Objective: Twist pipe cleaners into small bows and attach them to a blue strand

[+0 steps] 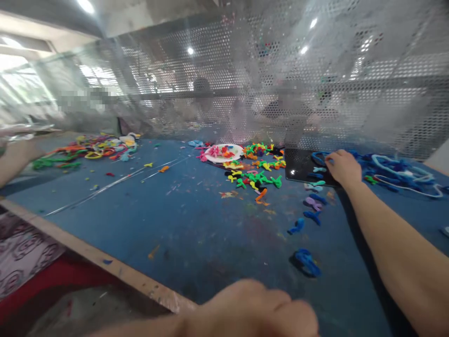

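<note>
My left hand [252,311] is closed low at the front edge of the blue table [196,224]; what it holds, if anything, is hidden. My right hand [343,167] reaches to the far right, its fingers bent together at a blue fuzzy strand [319,157] on a black tablet-like panel [298,164]. Right beside it lies a tangle of blue strands [403,169]. A folded blue piece [307,262] rests nearer me, with small blue twists [296,226] and a lilac one [313,203] beyond it.
A white plate [238,150] holds pink pieces. Green, yellow and orange twists [257,178] lie in front of it. Multicoloured strands [94,150] are heaped at the left, near another person's arm [16,159]. Perforated metal screening [217,70] stands behind the table.
</note>
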Demonstrator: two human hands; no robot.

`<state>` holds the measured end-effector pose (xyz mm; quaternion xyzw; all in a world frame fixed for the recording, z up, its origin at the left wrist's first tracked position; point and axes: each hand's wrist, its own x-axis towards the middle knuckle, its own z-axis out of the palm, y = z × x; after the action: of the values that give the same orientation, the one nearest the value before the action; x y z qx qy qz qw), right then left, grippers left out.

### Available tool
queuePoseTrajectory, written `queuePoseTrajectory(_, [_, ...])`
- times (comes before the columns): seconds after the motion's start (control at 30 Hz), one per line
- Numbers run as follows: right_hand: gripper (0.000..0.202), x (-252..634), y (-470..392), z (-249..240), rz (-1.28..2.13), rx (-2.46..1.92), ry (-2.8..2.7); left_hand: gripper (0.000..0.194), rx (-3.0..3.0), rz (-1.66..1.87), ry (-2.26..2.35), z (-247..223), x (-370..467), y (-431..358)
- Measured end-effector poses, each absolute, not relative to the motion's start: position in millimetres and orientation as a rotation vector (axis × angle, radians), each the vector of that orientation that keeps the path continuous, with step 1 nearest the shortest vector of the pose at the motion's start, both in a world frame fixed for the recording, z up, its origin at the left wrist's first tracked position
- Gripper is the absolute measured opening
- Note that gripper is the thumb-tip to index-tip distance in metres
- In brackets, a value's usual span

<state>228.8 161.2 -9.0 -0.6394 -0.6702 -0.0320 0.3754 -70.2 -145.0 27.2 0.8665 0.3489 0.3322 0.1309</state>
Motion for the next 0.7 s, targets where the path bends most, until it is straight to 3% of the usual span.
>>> queuePoseTrajectory(0.1, [0.009,188,146,14,-0.066,-1.406,-1.631,0.021,2.932,0.45,0.664,31,-65,-70])
queuePoseTrajectory(0.23, [0.025,105,77,23,0.146,-1.147,-1.61,0.02,2.702,0.602,0.842,16,-78,6])
queuePoseTrajectory(0.33, [0.017,64,13,6,0.731,-0.919,-1.767,0.017,2.608,0.65,0.951,6,-95,20])
queuePoseTrajectory(0.4, [0.022,58,-10,-8,0.714,-0.926,-1.727,0.013,2.598,0.599,0.904,3,-102,16])
queuePoseTrajectory(0.6, [0.055,80,4,-32,1.379,-0.873,-1.711,0.015,2.651,0.541,0.815,3,-101,9])
queuePoseTrajectory(0.7, [0.064,85,11,-37,1.528,-0.811,-1.698,0.022,2.659,0.632,0.734,3,-101,9])
